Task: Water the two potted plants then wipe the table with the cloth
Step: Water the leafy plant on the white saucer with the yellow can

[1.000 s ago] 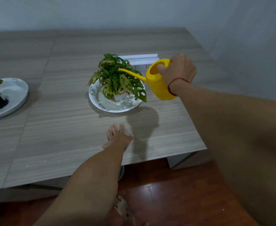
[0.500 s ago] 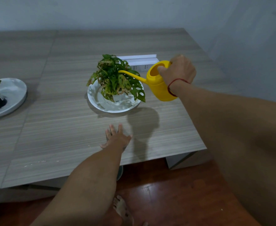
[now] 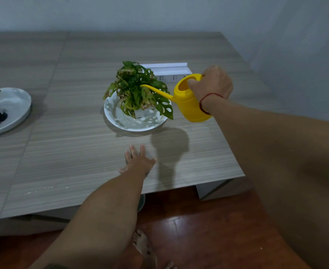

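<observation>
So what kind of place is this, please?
Probably a room in a home. A wood-grain table stands against a plain wall, a white power strip lies on it behind the potted plant, and a bare foot rests on the reddish wooden floor.

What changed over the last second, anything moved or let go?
Almost nothing. The right hand keeps its grip on the yellow watering can, tilted with its spout over the potted plant; any shift looks like camera motion. The left hand stays flat on the table. Nothing taken hold of or let go. The plate and power strip have not moved.
</observation>
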`<state>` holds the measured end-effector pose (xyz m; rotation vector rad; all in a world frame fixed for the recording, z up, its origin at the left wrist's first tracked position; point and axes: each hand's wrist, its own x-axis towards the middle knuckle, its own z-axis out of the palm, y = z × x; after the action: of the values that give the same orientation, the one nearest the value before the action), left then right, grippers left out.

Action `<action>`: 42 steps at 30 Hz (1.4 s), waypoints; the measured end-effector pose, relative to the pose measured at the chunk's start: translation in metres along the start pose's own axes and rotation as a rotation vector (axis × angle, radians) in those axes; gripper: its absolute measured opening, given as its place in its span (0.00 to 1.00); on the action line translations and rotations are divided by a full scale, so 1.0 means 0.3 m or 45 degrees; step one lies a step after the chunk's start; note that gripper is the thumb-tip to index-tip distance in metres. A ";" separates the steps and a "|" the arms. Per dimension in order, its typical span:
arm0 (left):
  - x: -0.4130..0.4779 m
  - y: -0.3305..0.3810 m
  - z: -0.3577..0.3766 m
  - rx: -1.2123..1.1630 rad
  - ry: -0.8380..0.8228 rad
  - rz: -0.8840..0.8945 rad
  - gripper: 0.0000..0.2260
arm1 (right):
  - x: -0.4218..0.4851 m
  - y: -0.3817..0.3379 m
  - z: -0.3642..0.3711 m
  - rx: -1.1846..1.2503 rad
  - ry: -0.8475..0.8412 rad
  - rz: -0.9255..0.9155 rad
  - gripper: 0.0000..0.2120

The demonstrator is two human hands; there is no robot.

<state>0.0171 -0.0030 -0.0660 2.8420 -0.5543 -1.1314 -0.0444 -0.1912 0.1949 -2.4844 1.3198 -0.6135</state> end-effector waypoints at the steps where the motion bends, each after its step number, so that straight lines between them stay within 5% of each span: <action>1: -0.001 0.000 0.000 0.001 -0.003 -0.003 0.40 | 0.003 0.003 -0.003 0.000 0.015 0.006 0.17; 42: -0.013 0.004 -0.010 -0.012 -0.029 -0.026 0.41 | -0.013 -0.023 -0.007 -0.029 0.018 -0.067 0.17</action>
<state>0.0160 -0.0032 -0.0611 2.8363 -0.5210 -1.1673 -0.0424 -0.1843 0.1988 -2.5446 1.2773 -0.6319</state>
